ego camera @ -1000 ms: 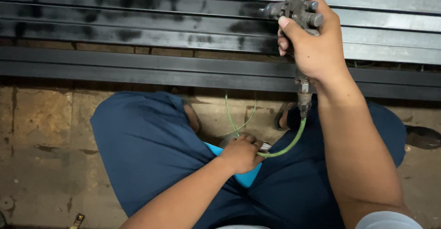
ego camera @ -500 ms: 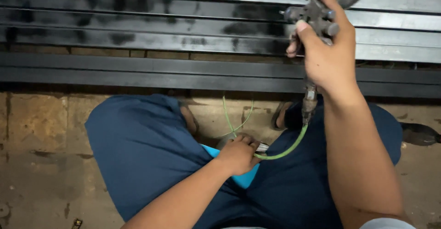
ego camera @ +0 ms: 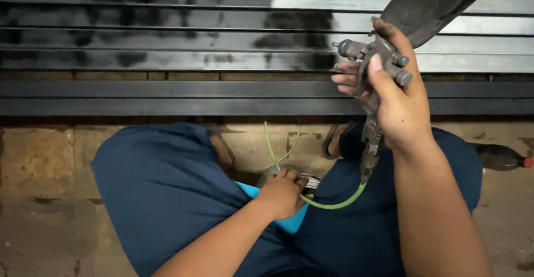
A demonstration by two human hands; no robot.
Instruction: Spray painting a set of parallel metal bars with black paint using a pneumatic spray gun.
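Metal slats (ego camera: 167, 38) across top, black paint patchy at left and centre, bare grey at right. Left hand (ego camera: 282, 193) low between knees, fingers closed around green hose (ego camera: 334, 203) near turquoise object (ego camera: 289, 221). Right hand (ego camera: 392, 96) raised, clenched on spray gun (ego camera: 378, 71), cup tilted up-right. Bottle (ego camera: 500, 157) lies on floor, far right.

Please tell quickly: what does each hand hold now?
Left hand: closed on the green hose.
Right hand: closed around the spray gun.
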